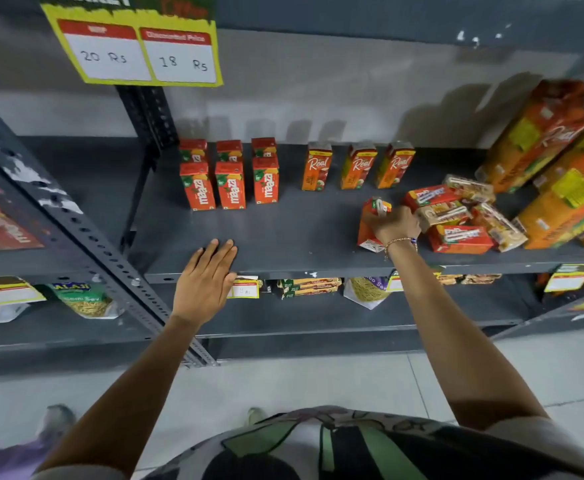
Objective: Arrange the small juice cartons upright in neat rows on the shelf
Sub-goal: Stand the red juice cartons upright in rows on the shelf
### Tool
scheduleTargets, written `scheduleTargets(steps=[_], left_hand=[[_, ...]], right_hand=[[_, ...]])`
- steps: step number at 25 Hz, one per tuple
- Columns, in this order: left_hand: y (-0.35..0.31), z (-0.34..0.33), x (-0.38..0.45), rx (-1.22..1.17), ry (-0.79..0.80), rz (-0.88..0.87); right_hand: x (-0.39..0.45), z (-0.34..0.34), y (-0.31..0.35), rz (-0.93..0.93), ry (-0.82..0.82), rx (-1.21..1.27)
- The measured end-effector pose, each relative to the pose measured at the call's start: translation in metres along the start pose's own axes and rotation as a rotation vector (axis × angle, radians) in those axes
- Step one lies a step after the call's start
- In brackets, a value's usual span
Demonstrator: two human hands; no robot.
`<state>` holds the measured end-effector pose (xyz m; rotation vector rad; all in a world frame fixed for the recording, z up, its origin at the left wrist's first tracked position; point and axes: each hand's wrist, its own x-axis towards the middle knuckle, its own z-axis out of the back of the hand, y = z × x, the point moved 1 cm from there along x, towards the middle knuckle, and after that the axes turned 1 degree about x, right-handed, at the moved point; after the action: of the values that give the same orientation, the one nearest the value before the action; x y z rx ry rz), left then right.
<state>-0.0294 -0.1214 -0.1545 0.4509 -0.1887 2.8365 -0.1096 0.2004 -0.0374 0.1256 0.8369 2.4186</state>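
Note:
Red Maaza cartons (231, 184) stand upright in two rows of three on the grey shelf (283, 233). To their right, three orange Real cartons (357, 166) stand in one row. A loose pile of small cartons (460, 216) lies tumbled at the right. My right hand (396, 225) grips an orange-red carton (370, 225), tilted, at the pile's left edge. My left hand (205, 275) hovers flat over the shelf's front edge, fingers together and extended, holding nothing.
Large orange Real juice boxes (553, 157) lean at the far right. A yellow price sign (138, 50) hangs above. A perforated grey upright (86, 233) crosses at left. Snack packets (82, 297) sit on the lower shelf.

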Motion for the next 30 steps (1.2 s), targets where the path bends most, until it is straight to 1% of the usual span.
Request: scheduleTargets(steps=[3,5,6,9,10,13,17,19,20,21,22,24,25,27,28,30], left_hand=[[0.03,0.009,-0.014,-0.025,-0.055,0.14],[0.046,0.015,-0.022,-0.042,-0.076,0.192],[0.05,0.016,-0.024,-0.047,-0.075,0.19],[0.054,0.014,-0.024,-0.034,-0.075,0.185],[0.053,0.013,-0.023,-0.029,-0.08,0.177],[0.058,0.007,-0.026,0.003,-0.09,0.14],[0.066,0.003,-0.026,0.056,-0.104,0.089],[0.066,0.002,-0.026,0.055,-0.113,0.089],[0.065,0.001,-0.026,0.049,-0.123,0.088],[0.065,0.0,-0.026,0.046,-0.131,0.086],[0.064,-0.001,-0.026,0.047,-0.142,0.087],[0.064,-0.001,-0.025,0.046,-0.152,0.101],[0.064,-0.001,-0.025,0.046,-0.151,0.105],[0.063,0.0,-0.026,0.047,-0.144,0.11],[0.063,0.0,-0.026,0.045,-0.142,0.112],[0.064,-0.002,-0.026,0.046,-0.146,0.11]], right_hand=[[-0.028,-0.019,0.024,0.022,0.033,0.284],[-0.057,-0.037,0.049,0.118,0.086,0.469],[-0.074,-0.047,0.062,0.188,0.133,0.513],[-0.118,-0.09,0.097,0.381,0.299,0.577],[-0.127,-0.105,0.107,0.435,0.325,0.581],[-0.147,-0.142,0.132,0.562,0.323,0.546],[-0.153,-0.168,0.144,0.624,0.33,0.403],[-0.149,-0.159,0.146,0.634,0.383,0.366],[-0.144,-0.148,0.148,0.683,0.437,0.334],[-0.137,-0.135,0.153,0.798,0.49,0.262],[-0.128,-0.12,0.161,0.972,0.534,0.128],[-0.11,-0.097,0.181,1.321,0.64,-0.226],[-0.103,-0.092,0.19,1.429,0.688,-0.388],[-0.099,-0.094,0.203,1.552,0.702,-0.599],[-0.099,-0.096,0.207,1.578,0.697,-0.638],[-0.102,-0.104,0.21,1.554,0.679,-0.667]])
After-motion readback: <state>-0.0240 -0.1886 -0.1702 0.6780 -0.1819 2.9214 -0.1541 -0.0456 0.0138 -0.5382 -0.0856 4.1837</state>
